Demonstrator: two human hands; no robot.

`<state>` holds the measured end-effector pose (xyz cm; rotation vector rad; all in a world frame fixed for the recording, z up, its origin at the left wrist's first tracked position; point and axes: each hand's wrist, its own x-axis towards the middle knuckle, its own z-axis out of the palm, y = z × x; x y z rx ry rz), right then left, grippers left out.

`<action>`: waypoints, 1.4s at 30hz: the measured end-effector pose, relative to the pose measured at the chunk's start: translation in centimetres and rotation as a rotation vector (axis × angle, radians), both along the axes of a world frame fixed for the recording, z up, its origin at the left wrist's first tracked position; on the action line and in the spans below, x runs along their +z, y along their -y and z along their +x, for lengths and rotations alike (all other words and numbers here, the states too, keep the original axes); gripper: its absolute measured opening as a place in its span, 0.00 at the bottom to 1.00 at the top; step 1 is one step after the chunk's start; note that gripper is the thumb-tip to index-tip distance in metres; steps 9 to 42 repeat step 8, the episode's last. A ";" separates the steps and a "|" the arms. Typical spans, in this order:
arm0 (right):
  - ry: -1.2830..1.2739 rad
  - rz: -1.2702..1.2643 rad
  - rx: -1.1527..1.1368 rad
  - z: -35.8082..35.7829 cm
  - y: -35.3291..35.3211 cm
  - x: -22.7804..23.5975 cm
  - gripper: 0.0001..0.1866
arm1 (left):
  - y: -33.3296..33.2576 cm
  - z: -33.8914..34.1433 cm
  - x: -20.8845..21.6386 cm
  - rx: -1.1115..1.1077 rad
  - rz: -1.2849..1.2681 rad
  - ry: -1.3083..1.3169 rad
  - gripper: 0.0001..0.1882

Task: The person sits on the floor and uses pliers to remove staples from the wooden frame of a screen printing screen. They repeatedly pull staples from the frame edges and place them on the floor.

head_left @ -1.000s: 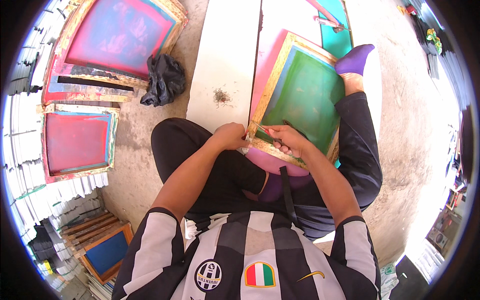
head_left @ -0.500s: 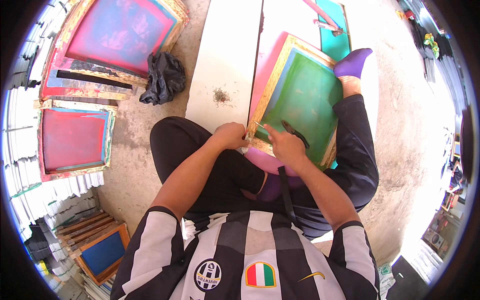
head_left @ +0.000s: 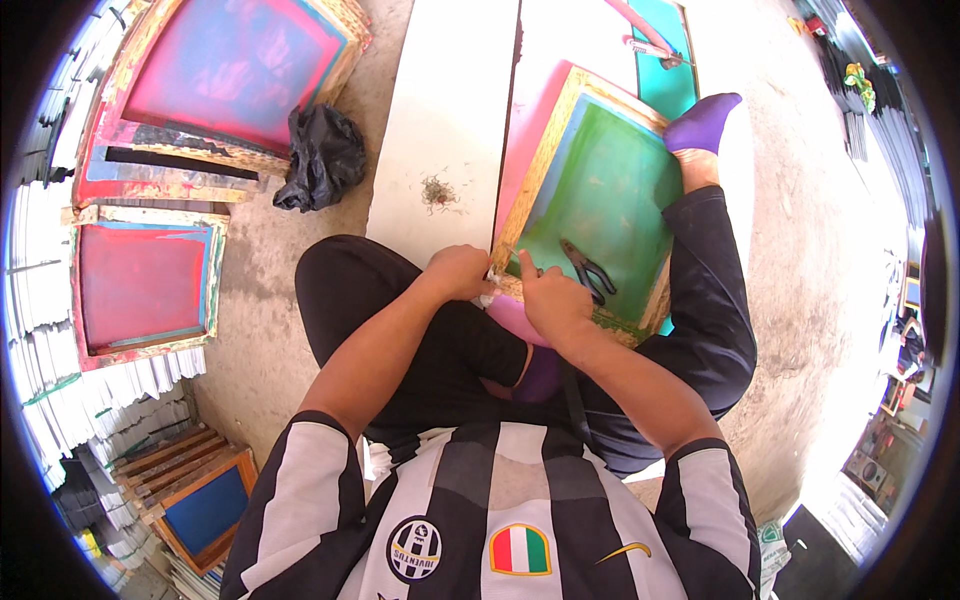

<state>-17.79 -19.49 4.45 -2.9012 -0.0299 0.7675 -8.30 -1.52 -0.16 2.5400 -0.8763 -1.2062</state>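
Observation:
A wooden screen-printing frame (head_left: 533,170) with green mesh lies tilted between my legs. My left hand (head_left: 460,273) is closed at the frame's near-left corner, fingertips against the wood. A small whitish scrap (head_left: 490,290) shows under those fingers. My right hand (head_left: 556,303) is closed over the near edge, its index finger stretched toward that same corner. It grips a thin tool with a slim metal shaft; the handle is hidden in the palm. Pliers (head_left: 588,272) with dark handles lie on the green mesh (head_left: 620,190), just beyond my right hand.
A white board (head_left: 440,120) with a small heap of scraps (head_left: 438,192) lies ahead. A black plastic bag (head_left: 325,160) and pink-meshed frames (head_left: 145,280) are at left. A pink-handled tool (head_left: 650,40) rests far ahead. My purple-socked foot (head_left: 705,122) flanks the frame's right side.
My right hand has shifted slightly left and nearer to me, bringing the tool's shaft closer to the corner. More of the pliers now shows. My left hand stays at the corner.

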 end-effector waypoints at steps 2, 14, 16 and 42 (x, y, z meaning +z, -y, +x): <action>-0.087 0.074 -0.071 0.3 -0.1 0.0 0.28 | -0.1 0.0 0.0 0.004 -0.010 0.002 0.25; -0.193 0.103 0.001 1.1 2.5 -0.5 0.32 | 0.2 0.6 0.6 -0.029 -0.004 -0.004 0.28; -0.193 0.103 0.001 1.1 2.5 -0.5 0.32 | 0.2 0.6 0.6 -0.029 -0.004 -0.004 0.28; -0.193 0.103 0.001 1.1 2.5 -0.5 0.32 | 0.2 0.6 0.6 -0.029 -0.004 -0.004 0.28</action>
